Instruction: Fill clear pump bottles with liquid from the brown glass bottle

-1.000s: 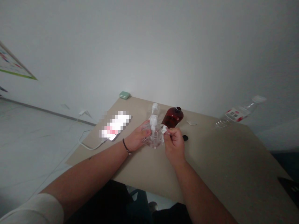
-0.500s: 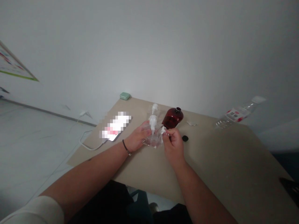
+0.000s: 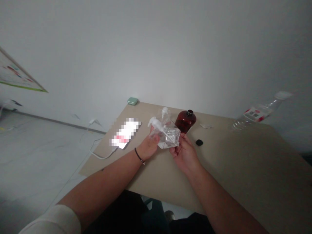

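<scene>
Between my two hands is a crinkled clear plastic bag (image 3: 172,136), with a white pump head (image 3: 156,124) in or against it, its tube slanting down to the right. My left hand (image 3: 151,145) is closed on the bag's left side, by the pump head. Fingers of my right hand (image 3: 186,152) pinch the bag's lower right corner. Just behind, a second white pump head (image 3: 165,112) shows in clear plastic; whether it is in the same bag I cannot tell. An uncapped dark red bottle (image 3: 185,121) stands beyond my right hand, near a small black cap (image 3: 199,142).
A phone (image 3: 126,133) with a white cable (image 3: 101,158) lies at the left of the table (image 3: 234,169). A green case (image 3: 132,101) sits at the back corner. Right of the red bottle are a white scrap (image 3: 206,126) and a clear plastic bottle (image 3: 258,113). The wall (image 3: 170,58) borders the table's back.
The nearer pump head has tipped from upright to slanting left. My right hand has shifted from a white crumpled bit to the bag's lower right corner. The view has turned slightly left.
</scene>
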